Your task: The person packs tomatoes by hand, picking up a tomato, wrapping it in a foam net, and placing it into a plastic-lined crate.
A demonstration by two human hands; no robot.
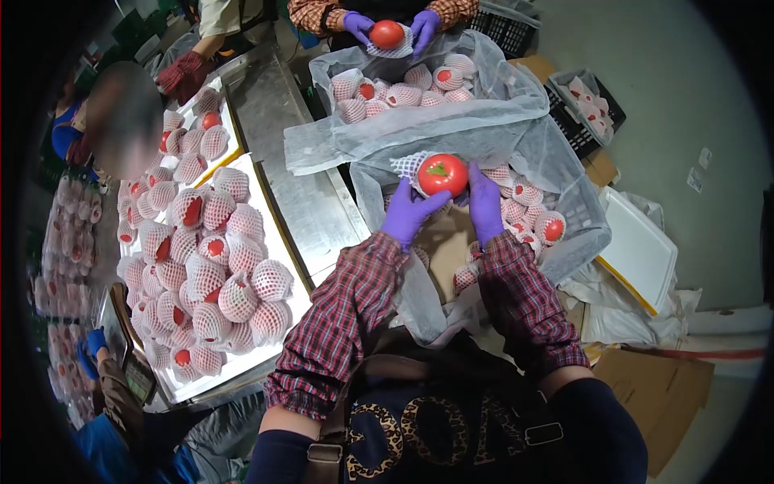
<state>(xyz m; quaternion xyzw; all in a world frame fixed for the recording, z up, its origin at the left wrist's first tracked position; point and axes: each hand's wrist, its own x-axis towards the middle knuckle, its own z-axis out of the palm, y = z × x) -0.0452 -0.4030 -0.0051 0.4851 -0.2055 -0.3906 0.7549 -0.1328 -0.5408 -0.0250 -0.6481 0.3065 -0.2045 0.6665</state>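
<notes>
A red tomato [443, 175] with a green stem end sits between my two purple-gloved hands, above a lined crate. My left hand [413, 211] grips it from the lower left, thumb along its underside. A white foam net sleeve [409, 165] shows at the tomato's left side, by the left fingers. At the right edge of the tomato, my right hand [485, 206] presses its fingers against the fruit. Below, the crate's translucent plastic liner [576, 214] surrounds a brown cardboard sheet [445, 246] and several net-wrapped tomatoes [528, 194].
Piles of net-wrapped tomatoes [211, 274] fill white trays on the metal table [270, 101] at left. Across from me, a person's gloved hands [425, 32] hold another tomato over a second lined crate [500, 121]. A white lid [641, 242] leans at right, near cardboard [657, 403].
</notes>
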